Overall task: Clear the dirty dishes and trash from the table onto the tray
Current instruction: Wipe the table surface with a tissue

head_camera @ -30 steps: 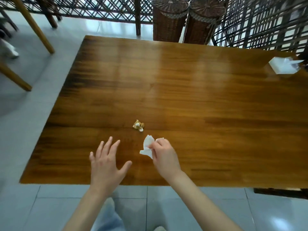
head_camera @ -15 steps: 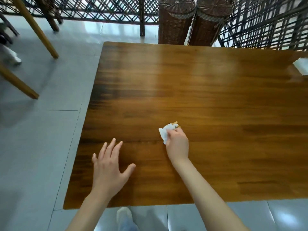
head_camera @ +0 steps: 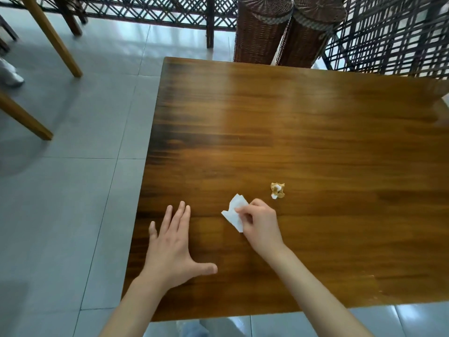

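Note:
My right hand pinches a white paper napkin just above the wooden table, near its front left part. A small crumpled yellow-and-white scrap of trash lies on the table a little beyond and to the right of that hand, apart from it. My left hand rests flat on the table near the left edge, fingers spread and holding nothing. No tray or dishes appear in view.
Two brown wicker baskets stand on the floor behind the table's far edge, in front of a dark lattice screen. Wooden furniture legs stand on the grey tiled floor at the left.
My right hand drew back toward me with the napkin, uncovering the crumpled scrap, which stays on the table. The view swung left. My left hand stays flat.

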`<state>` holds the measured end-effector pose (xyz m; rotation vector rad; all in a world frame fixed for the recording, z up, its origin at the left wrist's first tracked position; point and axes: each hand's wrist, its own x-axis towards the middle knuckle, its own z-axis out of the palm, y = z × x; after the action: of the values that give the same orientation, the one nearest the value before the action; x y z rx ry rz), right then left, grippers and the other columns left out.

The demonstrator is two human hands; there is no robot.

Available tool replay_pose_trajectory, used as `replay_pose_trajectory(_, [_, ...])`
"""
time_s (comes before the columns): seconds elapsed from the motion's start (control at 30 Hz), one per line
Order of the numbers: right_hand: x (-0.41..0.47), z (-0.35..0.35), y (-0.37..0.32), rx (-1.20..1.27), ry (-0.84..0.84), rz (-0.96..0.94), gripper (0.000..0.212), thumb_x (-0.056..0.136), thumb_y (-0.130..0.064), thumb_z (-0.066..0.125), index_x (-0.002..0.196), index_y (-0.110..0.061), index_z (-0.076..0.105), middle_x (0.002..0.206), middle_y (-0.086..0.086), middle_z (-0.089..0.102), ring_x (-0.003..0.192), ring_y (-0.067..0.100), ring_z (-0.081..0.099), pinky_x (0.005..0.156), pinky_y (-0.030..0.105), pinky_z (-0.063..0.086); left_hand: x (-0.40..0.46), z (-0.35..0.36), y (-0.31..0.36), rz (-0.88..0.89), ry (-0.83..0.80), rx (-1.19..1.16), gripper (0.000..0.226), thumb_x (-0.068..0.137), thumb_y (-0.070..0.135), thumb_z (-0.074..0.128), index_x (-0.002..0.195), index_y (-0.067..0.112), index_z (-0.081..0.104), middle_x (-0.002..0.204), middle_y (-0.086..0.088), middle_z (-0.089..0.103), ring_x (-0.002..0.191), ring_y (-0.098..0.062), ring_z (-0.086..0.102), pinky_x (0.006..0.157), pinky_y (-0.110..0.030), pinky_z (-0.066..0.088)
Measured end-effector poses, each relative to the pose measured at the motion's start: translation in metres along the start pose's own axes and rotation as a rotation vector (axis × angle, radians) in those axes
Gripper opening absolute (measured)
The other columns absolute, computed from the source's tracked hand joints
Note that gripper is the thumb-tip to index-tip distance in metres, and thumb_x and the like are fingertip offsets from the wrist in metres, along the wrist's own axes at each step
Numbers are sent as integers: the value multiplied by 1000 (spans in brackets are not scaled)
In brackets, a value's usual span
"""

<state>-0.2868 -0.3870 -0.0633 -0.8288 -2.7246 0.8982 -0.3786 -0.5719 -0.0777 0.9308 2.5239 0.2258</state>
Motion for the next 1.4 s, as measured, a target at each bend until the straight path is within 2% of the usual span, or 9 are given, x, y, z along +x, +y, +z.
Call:
replay_pose_trajectory(0.1, [18,0,-8,13,84,20,19,87,-1,59,99,-5,74,85,5,63,79,18,59,69,25,49,2,0,-2,11,-37,20,144,39,98,42,143,29,-28,154,8,-28,131,-13,-37,107,-48,-15])
replay_pose_trajectory(0.23, [29,18,-22,-47,12,44,23,92,-7,53,106,-8,71,102,6,64,99,22,55,84,29,46,1,0,-1,20,-81,57,147,41,93,53,140,28,-34,151,7,-34,129,-14,-41,107,-49,-16])
replay_pose_trajectory(0.43, [-3,24,-29,-42,32,-23,17,85,-22,65,76,-8,71,79,-1,63,79,11,53,70,20,43,-1,-1,0,20,-110,41,144,47,87,60,139,28,-35,148,8,-40,130,-15,-41,107,-50,-16])
replay_pose_trajectory(0.7, [-67,19,-18,-31,-65,-86,25,81,-14,66,58,-11,56,66,-1,56,68,11,51,67,17,41,-3,3,3,-1,-94,53,142,49,87,59,142,27,-30,152,6,-34,137,-19,-34,106,-50,-17])
replay_pose_trajectory(0.87, [-79,18,-8,-55,-101,-45,27,80,-28,70,61,-11,65,72,-3,60,79,7,53,80,17,43,-13,9,7,-19,-48,37,132,57,85,56,145,28,-24,154,6,-30,135,-17,-35,105,-50,-17])
replay_pose_trajectory(1.03, [-72,17,-15,-85,-92,-11,25,83,-34,67,68,-17,57,69,-6,54,72,5,47,63,17,42,-26,15,16,-49,20,14,117,68,78,54,149,27,-14,157,6,-21,143,-20,-23,111,-52,-10])
replay_pose_trajectory(1.17, [-76,25,-25,-197,-20,-17,14,83,-27,69,91,-15,67,96,4,60,93,17,52,77,27,53,-37,21,24,-88,84,-15,106,76,70,55,151,25,-6,159,4,-12,145,-21,-14,113,-52,-3])
replay_pose_trajectory(1.3, [-83,22,-26,-247,-1,-71,2,83,-9,68,84,-10,70,85,7,65,81,22,58,67,29,53,-46,26,29,-152,79,-33,99,80,67,52,151,24,-2,160,4,-6,146,-20,-7,115,-51,3])
replay_pose_trajectory(1.4, [-82,11,-5,-249,11,-49,9,85,-1,61,86,-3,70,102,16,67,90,30,60,72,33,52,-47,25,29,-164,66,-30,99,81,66,52,151,23,-3,160,4,-6,146,-19,-6,115,-52,5])
